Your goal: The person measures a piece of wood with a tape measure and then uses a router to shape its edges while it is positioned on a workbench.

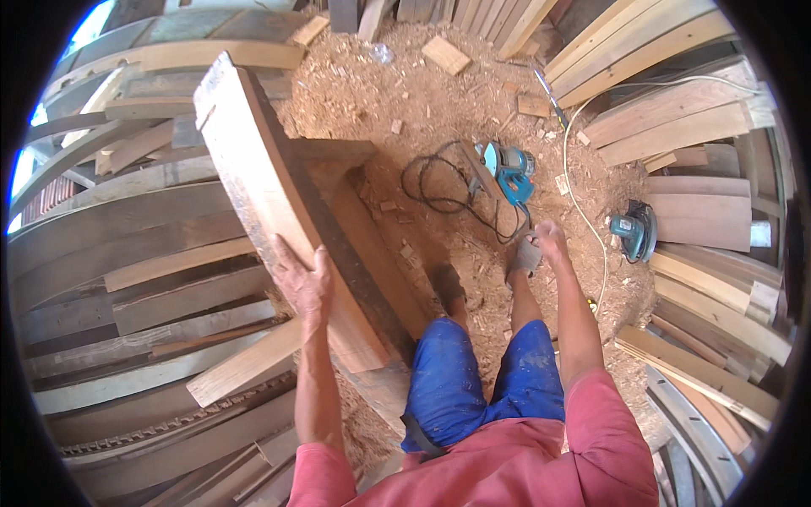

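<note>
A thick wooden beam lies slanted to my left, its pale planed face upward and its far end rough. My left hand rests on that face near the closer end, fingers spread and flat. Under the beam, a darker wooden support shows in part. My right hand hangs to the right, away from the beam, its fingers curled closed. What is inside those fingers, if anything, is hidden. Just beyond it on the ground sits a blue-green power tool, its black cord looped beside it.
Sawdust and wood scraps cover the ground. A teal circular saw lies at the right by stacked planks. A pale cable crosses the floor. More boards are piled at the left. A long thin tool lies farther off.
</note>
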Available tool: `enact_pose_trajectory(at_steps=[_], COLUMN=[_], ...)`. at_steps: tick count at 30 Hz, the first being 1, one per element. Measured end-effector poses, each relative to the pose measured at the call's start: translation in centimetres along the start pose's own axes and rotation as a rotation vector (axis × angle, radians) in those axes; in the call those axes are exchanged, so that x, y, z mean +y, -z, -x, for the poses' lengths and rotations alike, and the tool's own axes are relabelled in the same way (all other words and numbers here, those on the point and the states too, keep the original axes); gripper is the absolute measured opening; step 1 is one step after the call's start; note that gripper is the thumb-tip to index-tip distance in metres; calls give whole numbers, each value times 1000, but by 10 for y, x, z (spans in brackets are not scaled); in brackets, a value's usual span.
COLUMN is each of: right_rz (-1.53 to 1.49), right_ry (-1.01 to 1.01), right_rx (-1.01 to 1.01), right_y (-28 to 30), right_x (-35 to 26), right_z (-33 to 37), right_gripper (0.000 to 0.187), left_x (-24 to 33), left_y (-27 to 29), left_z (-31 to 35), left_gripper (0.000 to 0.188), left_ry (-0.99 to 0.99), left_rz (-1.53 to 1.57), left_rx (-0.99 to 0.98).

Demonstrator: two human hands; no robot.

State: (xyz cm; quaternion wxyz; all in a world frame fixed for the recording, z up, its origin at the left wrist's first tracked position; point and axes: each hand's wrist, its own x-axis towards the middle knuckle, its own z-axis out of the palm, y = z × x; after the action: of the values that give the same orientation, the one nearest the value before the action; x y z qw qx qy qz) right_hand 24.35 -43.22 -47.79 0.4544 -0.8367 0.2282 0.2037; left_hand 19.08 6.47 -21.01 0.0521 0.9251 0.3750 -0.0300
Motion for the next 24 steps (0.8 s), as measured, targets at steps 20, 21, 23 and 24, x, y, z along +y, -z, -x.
enact_pose_trajectory(at_steps=[20,21,23,24], right_rz=[-983,-1063,-1138,-1199], right_ry=[-711,-703,-703,-674], right_rx=[-274,-243,-209,-239], right_y=[-84,-89,-95,-94], right_x=[70,64,70,73], right_z=[-203,-204,-199,-197], right_gripper=[46,42,38,36], left_x=[14,12,11,10], left_y=[3,2,4,6], left_z=[-5,-4,-4,-3], left_gripper=[100,104,106,108], left_ry=[68,100,108,103], left_rz=[471,496,453,427], left_rx=[-89,-95,-87,-71])
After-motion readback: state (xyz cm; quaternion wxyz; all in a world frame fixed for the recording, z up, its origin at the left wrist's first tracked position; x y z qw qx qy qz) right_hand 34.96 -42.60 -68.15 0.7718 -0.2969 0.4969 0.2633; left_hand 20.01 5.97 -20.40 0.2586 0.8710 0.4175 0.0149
